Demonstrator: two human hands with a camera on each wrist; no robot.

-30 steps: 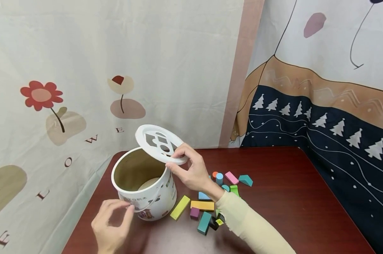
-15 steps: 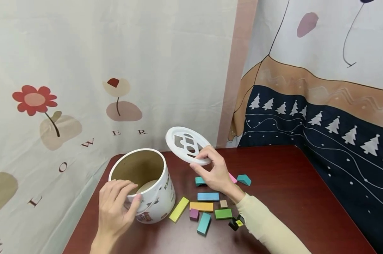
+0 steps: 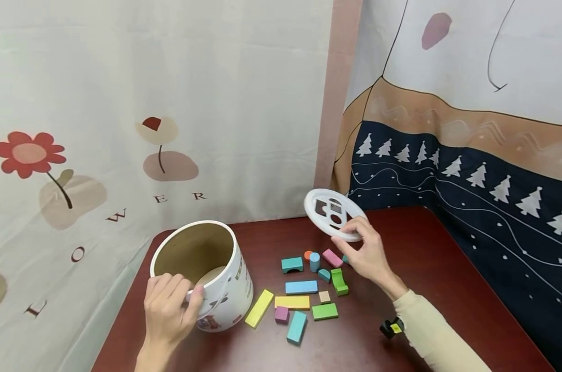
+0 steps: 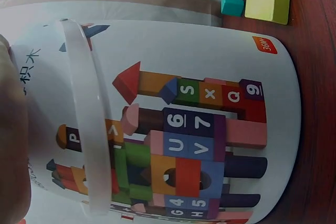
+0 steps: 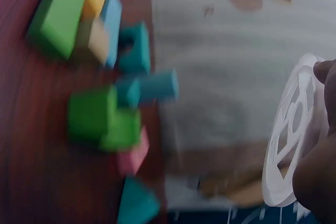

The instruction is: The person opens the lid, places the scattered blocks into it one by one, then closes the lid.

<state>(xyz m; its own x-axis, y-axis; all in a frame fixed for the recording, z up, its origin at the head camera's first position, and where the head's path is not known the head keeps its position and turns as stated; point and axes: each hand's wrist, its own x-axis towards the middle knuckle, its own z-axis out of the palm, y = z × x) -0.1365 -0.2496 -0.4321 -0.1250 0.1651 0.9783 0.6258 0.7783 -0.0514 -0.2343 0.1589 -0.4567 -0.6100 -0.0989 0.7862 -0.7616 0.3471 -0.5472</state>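
Note:
My left hand [image 3: 169, 310] grips the near-left rim of a white toy-block bucket [image 3: 236, 289], fingers over the edge and thumb outside. The bucket stands with its mouth uncovered, and its pale bottom shows inside. In the left wrist view, its white carrying handle [image 4: 93, 119] hangs across the printed wall. Over the table to the right, my right hand [image 3: 366, 253] pinches a white lid [image 3: 312, 213] with shaped cut-outs between thumb and fingers. The lid is tilted and apart from the bucket. Part of its edge is hidden by the fingers.
Several coloured blocks lie between the hands, among them a yellow bar [image 3: 259, 309], a blue bar [image 3: 301, 287], a teal arch [image 3: 292, 265] and a green curved block [image 3: 339, 282]. Printed curtains [image 3: 262, 103] stand behind the dark red table [image 3: 448, 289].
The right hand has carried the lid rightward, away from above the bucket. My left hand has risen from beside the bucket's wall to grip its rim. More blocks show now.

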